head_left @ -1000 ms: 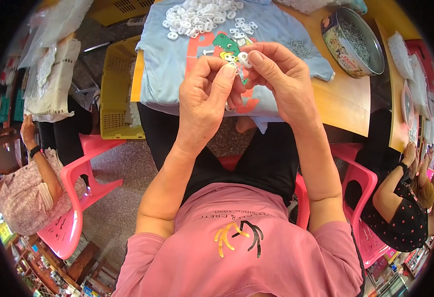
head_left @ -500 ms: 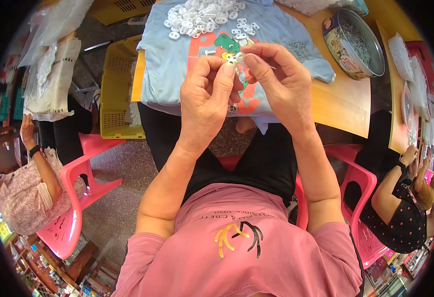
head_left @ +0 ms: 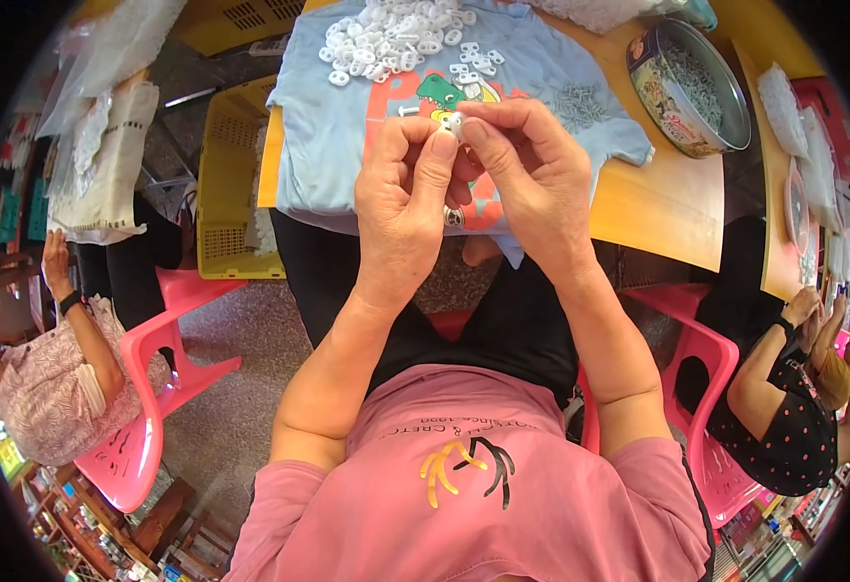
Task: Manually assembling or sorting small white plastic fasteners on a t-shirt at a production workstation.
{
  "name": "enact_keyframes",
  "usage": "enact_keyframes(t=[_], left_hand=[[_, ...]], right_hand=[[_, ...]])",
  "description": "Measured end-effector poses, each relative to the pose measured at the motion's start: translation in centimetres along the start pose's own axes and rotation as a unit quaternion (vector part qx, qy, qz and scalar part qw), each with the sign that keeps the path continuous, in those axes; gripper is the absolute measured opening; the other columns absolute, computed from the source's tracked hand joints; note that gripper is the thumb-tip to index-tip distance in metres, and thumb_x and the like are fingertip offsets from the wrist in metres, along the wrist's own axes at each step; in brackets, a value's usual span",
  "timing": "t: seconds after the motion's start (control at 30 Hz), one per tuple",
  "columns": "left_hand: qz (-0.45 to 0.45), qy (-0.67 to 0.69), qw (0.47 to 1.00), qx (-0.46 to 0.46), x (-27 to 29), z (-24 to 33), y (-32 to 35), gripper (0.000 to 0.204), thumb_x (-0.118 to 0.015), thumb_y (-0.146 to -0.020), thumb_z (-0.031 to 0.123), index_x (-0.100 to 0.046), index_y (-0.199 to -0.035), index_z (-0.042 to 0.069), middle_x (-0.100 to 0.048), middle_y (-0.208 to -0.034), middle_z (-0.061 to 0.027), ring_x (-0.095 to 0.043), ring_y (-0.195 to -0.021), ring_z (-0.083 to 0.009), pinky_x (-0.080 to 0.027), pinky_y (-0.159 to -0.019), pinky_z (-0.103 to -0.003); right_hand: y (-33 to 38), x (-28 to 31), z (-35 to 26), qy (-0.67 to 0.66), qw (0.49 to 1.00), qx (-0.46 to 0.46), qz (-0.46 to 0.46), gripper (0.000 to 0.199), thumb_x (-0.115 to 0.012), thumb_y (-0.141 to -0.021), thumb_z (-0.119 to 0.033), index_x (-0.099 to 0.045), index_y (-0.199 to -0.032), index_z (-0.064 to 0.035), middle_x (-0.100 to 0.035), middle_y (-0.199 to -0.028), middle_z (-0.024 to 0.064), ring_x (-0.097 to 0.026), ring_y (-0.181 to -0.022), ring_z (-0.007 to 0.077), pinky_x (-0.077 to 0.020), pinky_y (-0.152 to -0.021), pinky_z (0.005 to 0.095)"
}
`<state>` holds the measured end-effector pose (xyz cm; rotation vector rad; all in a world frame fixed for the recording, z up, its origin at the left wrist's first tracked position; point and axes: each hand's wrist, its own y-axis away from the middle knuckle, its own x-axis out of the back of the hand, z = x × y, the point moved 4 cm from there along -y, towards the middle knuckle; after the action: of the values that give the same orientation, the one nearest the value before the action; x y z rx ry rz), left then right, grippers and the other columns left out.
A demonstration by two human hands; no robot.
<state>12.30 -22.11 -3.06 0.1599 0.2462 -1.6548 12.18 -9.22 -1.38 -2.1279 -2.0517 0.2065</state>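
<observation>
My left hand (head_left: 407,199) and my right hand (head_left: 525,170) meet fingertip to fingertip above the table's near edge, pinching one small white plastic piece (head_left: 455,122) between them. Just beyond lies a light blue shirt (head_left: 347,136) with a red and green print, spread over the wooden table (head_left: 657,209). A heap of several small white plastic rings (head_left: 391,34) rests on the shirt's far part. A smaller scatter of little metal bits (head_left: 580,102) lies on the shirt to the right.
A round tin (head_left: 689,87) holding small metal parts stands at the table's right. A yellow crate (head_left: 229,184) sits to the left. Pink plastic chairs (head_left: 144,388) flank me. One person sits at lower left, another at the right.
Both hands stay together on the small white piece; the fingers have shifted slightly around it.
</observation>
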Motion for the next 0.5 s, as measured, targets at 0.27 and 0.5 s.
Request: enact_keyframes(t=[0.27,0.5], left_hand=[[-0.048,0.041,0.997,-0.044,0.1,-0.6,-0.3,0.014,-0.058,-0.1,0.016,-0.051,-0.104,0.005,-0.061,-0.099,-0.0047,-0.057,-0.082,-0.0074,-0.049,-0.072,-0.022],[-0.151,0.114,0.975,-0.114,-1.3,0.2,-0.8,0.047,-0.05,-0.103,0.027,-0.039,-0.14,0.0,-0.053,-0.136,-0.0168,-0.051,-0.124,-0.0234,-0.044,-0.102,-0.035]], right_hand=[[0.3,0.2,-0.4,-0.097,0.995,-0.01,0.001,0.019,-0.062,-0.097,-0.011,-0.063,-0.111,0.0017,-0.064,-0.092,0.0033,-0.06,-0.08,0.0081,-0.0495,-0.072,0.022],[1.0,0.0,-0.9,-0.201,0.974,-0.103,-0.033,0.023,-0.059,-0.099,-0.017,-0.063,-0.113,0.0009,-0.064,-0.095,0.0034,-0.059,-0.08,0.0082,-0.0503,-0.072,0.0226]])
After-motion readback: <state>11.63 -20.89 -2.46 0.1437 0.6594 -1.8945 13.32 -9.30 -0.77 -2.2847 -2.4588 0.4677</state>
